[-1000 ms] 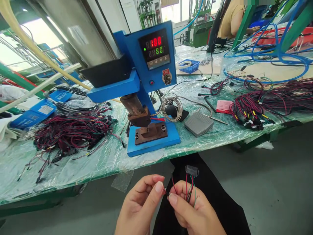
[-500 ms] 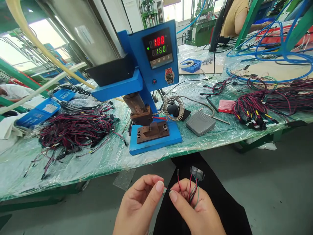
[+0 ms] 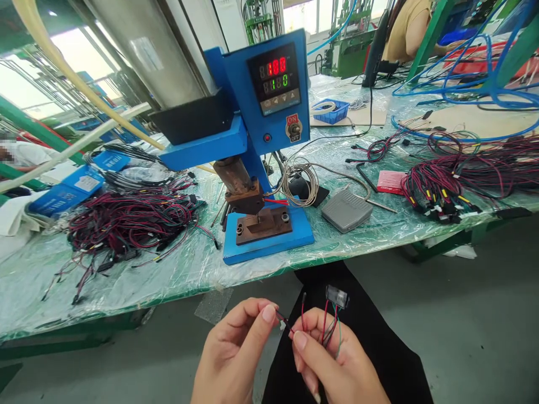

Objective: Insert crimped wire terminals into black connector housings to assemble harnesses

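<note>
My left hand (image 3: 233,350) pinches the dark tip of a thin wire (image 3: 283,321) between thumb and forefinger. My right hand (image 3: 332,362) holds a small wire harness (image 3: 326,331) of red, black and green wires, its fingers closed around the strands. A small black connector (image 3: 337,295) at the harness's upper end stands free above my right hand. Both hands are close together over my dark lap (image 3: 349,292), below the bench edge. A single red wire with a dark tip (image 3: 303,308) sticks up beside my right fingers.
A blue bench press (image 3: 269,95) with a temperature display stands on the plastic-covered bench (image 3: 189,280). Piles of red-black wire (image 3: 128,221) lie on both sides, beside a grey foot pedal (image 3: 347,210). A co-worker (image 3: 406,33) sits at the far end.
The black connector has swung to the right and turned flatter. My left fingers have shifted slightly on the wire tip, and the view has drifted a little.
</note>
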Available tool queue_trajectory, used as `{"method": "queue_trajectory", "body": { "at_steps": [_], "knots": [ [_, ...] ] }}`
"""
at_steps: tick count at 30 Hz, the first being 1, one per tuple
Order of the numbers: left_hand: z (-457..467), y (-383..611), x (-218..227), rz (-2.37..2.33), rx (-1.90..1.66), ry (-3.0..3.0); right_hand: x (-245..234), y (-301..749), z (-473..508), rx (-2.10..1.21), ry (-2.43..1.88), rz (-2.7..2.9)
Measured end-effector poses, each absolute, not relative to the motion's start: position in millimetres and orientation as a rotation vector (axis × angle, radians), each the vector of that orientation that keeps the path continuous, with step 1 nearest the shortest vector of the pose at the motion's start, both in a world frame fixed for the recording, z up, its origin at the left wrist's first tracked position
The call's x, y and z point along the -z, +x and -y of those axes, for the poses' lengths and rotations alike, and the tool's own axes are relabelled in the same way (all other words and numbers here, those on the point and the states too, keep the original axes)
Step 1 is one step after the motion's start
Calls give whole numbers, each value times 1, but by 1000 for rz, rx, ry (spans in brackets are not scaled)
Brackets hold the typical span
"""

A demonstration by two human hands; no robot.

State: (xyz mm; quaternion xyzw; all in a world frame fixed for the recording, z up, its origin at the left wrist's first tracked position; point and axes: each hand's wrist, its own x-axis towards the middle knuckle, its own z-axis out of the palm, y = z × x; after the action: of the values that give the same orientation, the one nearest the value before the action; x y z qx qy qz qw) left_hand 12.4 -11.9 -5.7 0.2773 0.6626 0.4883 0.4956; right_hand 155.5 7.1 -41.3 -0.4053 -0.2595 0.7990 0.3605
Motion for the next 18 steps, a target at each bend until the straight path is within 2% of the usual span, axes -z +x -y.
{"method": "queue_trajectory", "body": {
  "at_steps": [6, 13, 18],
  "knots": [
    [13, 15, 7, -1593, -1166, 704, 33, 153, -7, -1902, -1134, 583],
    [15, 12, 7, -1607, -1148, 715, 33, 157, -8, -2018, -1121, 684],
    [11, 14, 2, -1605, -1105, 797, 35, 161, -8, -1913, -1150, 746]
  ]
}}
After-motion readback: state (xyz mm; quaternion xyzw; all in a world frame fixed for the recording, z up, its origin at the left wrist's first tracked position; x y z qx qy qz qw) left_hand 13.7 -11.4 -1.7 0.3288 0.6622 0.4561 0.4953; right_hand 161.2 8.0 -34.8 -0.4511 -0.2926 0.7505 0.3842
